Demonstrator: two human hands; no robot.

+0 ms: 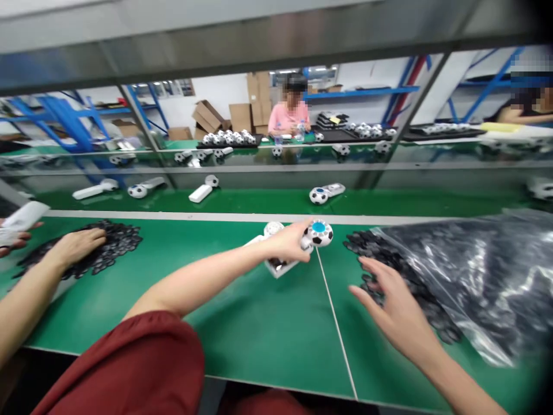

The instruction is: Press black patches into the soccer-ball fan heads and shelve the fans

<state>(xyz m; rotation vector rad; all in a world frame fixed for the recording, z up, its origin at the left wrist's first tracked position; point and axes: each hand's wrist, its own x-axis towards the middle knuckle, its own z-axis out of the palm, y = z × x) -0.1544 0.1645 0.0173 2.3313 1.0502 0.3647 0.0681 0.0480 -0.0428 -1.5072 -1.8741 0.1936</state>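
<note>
My left hand [288, 242] is closed around a white handheld device with a soccer-ball head [319, 233], which has a blue disc on top. Just behind and under that hand another white piece with a round end [273, 229] is partly hidden; I cannot tell whether the hand grips it too. My right hand [395, 300] is open, thumb and fingers apart, with nothing visible in it. It hovers at the near side of a heap of small black flat parts [380, 248], which spills beside a clear plastic bag [479, 276].
At left, a co-worker's hand [82, 248] rests on another black heap [116, 245]; their other hand holds a white device [26, 222]. Several soccer-ball devices [319, 195] lie on the green strip beyond the pale ledge [216, 217]. A person in pink [290, 115] sits opposite.
</note>
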